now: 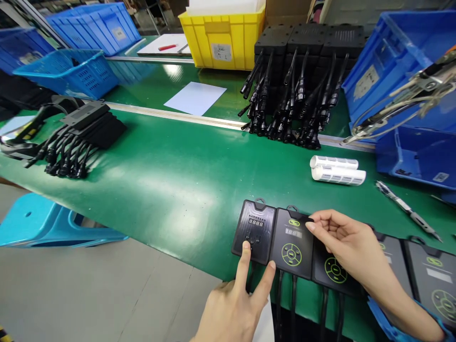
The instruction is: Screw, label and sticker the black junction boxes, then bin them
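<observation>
Black controllers with cables lie in a row along the bench's near edge. The leftmost controller (pixel 254 230) has a bare face with a digit display and small buttons. My left hand (pixel 231 306) reaches over it with index and middle fingers spread, the index tip on its lower face and the middle fingertip at the neighbouring controller's lower left corner. That second controller bears a black panel sticker (pixel 292 242) with a green logo and round keypad print. My right hand (pixel 345 242) pinches the sticker's upper right corner and partly covers a third controller (pixel 329 268).
Two white label rolls (pixel 337 175) and a pen (pixel 408 209) lie right. Behind stand stacked black boxes with cables (pixel 309 42), a yellow bin (pixel 228 40) and blue bins (pixel 395 61). More cabled units (pixel 87 118) lie left, above a blue stool (pixel 42 221).
</observation>
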`<state>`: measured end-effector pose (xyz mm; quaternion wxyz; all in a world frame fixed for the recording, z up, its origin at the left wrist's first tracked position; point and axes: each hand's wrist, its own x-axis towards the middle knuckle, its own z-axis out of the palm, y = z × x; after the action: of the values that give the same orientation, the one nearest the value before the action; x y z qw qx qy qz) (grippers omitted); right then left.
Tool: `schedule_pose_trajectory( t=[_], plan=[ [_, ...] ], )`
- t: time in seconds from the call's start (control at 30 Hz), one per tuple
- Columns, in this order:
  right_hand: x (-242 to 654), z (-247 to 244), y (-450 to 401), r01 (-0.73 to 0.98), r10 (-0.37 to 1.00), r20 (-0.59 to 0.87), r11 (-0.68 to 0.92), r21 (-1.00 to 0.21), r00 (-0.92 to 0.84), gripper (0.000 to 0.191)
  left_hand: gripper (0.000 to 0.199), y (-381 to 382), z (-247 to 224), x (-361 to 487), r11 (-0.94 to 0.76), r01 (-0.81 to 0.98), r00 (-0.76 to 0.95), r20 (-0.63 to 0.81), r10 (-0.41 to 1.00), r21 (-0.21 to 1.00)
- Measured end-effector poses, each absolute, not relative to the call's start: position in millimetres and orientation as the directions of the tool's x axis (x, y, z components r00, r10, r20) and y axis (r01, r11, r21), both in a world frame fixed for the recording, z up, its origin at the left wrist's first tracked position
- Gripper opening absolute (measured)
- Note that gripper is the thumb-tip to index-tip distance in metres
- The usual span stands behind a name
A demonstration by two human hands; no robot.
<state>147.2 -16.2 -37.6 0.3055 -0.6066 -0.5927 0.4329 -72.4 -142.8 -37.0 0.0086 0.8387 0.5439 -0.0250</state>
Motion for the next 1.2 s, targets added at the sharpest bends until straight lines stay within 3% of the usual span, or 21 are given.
schedule_pose_trajectory(
  t=[0.17,0.27,0.33,0.4,0.47,0.5,0.53,0.6,0.67,0.73,0.8,0.93,1.03,1.1,1.13,1.2],
  plan=[
    [148,-42,-19,0.481,0.985,-0.149,-0.090,-0.872,-0.087,0.027,0.072,-142,-37,-72,-0.405,0.915,0.404,-0.056,0.913,0.001],
    [150,-48,-21,0.583,0.990,-0.078,0.007,-0.812,-0.121,0.027,0.072,-142,-39,-71,-0.391,0.920,0.391,-0.056,0.919,0.008],
    [151,-50,-21,0.715,0.982,0.023,0.152,-0.682,-0.188,0.029,0.072,-142,-40,-72,-0.370,0.928,0.371,-0.046,0.927,0.028],
    [152,-48,-22,0.841,0.958,0.135,0.287,-0.458,-0.253,0.037,0.069,-141,-40,-75,-0.342,0.936,0.346,-0.032,0.938,0.078],
    [153,-41,-27,0.904,0.937,0.209,0.329,-0.273,-0.278,0.047,0.060,-141,-35,-78,-0.318,0.929,0.321,0.012,0.947,0.190],
    [152,-35,-32,0.905,0.935,0.207,0.335,-0.260,-0.287,0.050,0.055,-141,-31,-79,-0.307,0.911,0.307,0.046,0.951,0.274],
    [151,-29,-40,0.886,0.937,0.168,0.344,-0.312,-0.305,0.053,0.051,-142,-27,-79,-0.297,0.878,0.284,0.091,0.955,0.376],
    [147,-16,-60,0.753,0.909,0.017,0.355,-0.554,-0.416,0.058,0.047,-144,-17,-75,-0.274,0.759,0.204,0.183,0.962,0.591],
    [143,-3,-84,0.560,0.809,-0.153,0.244,-0.792,-0.568,0.070,0.048,-146,-7,-69,-0.241,0.617,0.088,0.239,0.967,0.749],
    [144,9,-105,0.444,0.729,-0.231,0.111,-0.889,-0.644,0.073,0.051,-147,0,-62,-0.213,0.477,-0.010,0.248,0.969,0.853],
    [152,22,-116,0.439,0.751,-0.212,0.115,-0.891,-0.625,0.065,0.053,-145,6,-59,-0.168,0.318,0.000,0.177,0.984,0.933],
    [188,52,-116,0.566,0.865,0.045,0.366,-0.739,-0.500,0.047,0.018,-133,23,-56,-0.027,0.198,0.306,-0.036,0.951,0.980],
    [210,67,-118,0.694,0.838,0.390,0.538,-0.479,-0.381,0.045,0.031,-123,40,-39,0.038,0.164,0.396,-0.101,0.913,0.986],
    [217,70,-128,0.793,0.725,0.619,0.552,-0.258,-0.303,0.039,0.033,-116,49,-19,0.072,0.077,0.428,-0.098,0.898,0.994],
    [218,69,-134,0.814,0.672,0.680,0.549,-0.189,-0.295,0.033,0.035,-112,52,-8,0.088,0.034,0.448,-0.093,0.889,0.996],
    [222,65,-147,0.793,0.640,0.693,0.587,-0.162,-0.332,0.024,0.039,-105,56,18,0.153,-0.052,0.497,-0.107,0.861,0.987]
  ],
)
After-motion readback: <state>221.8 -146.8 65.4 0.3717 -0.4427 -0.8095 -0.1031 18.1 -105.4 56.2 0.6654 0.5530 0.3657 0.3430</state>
